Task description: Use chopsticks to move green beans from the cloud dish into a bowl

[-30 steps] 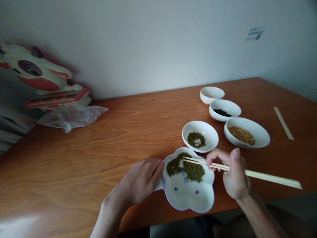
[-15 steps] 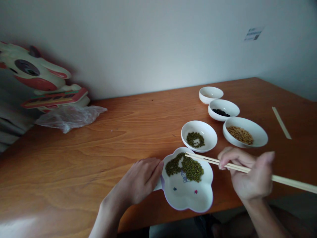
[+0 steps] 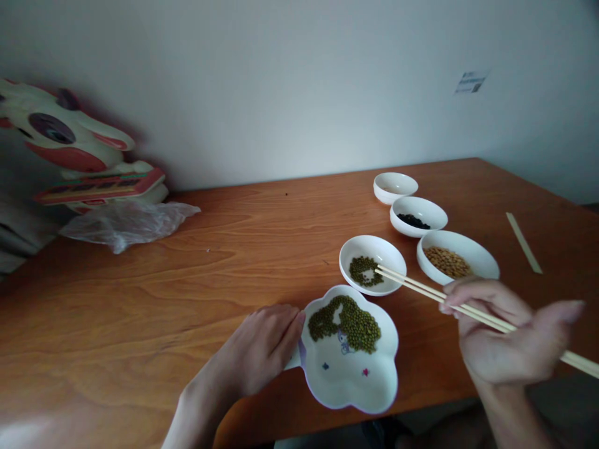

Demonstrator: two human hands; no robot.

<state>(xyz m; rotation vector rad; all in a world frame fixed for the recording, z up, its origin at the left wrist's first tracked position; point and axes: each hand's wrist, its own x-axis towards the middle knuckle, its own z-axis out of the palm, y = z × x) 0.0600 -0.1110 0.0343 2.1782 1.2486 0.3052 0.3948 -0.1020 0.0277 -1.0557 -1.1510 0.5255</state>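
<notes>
My left hand (image 3: 269, 346) is closed round the handle of a white flower-shaped dish (image 3: 349, 390) with a purple rim. Green mung beans (image 3: 360, 327) lie in the far half of that dish. With my right hand (image 3: 508, 333) I grip a pair of wooden chopsticks (image 3: 421, 289), thumb sticking out. Their tips are over a white bowl (image 3: 390, 254) just behind the dish, which holds a smaller lot of mung beans (image 3: 358, 268). Whether a bean is pinched between the tips is too small to tell.
Behind on the right stand a bowl of tan beans (image 3: 480, 252), a bowl of black beans (image 3: 433, 212) and another white bowl (image 3: 397, 181). A paper chopstick sleeve (image 3: 524, 243) lies far right. A cow-shaped toy keyboard (image 3: 93, 162) and clear plastic bag (image 3: 131, 224) are at left.
My right hand has carried the chopsticks from the flower-shaped dish to the mung bean bowl behind it, moving right. My left hand keeps its hold; the view has tilted slightly up.
</notes>
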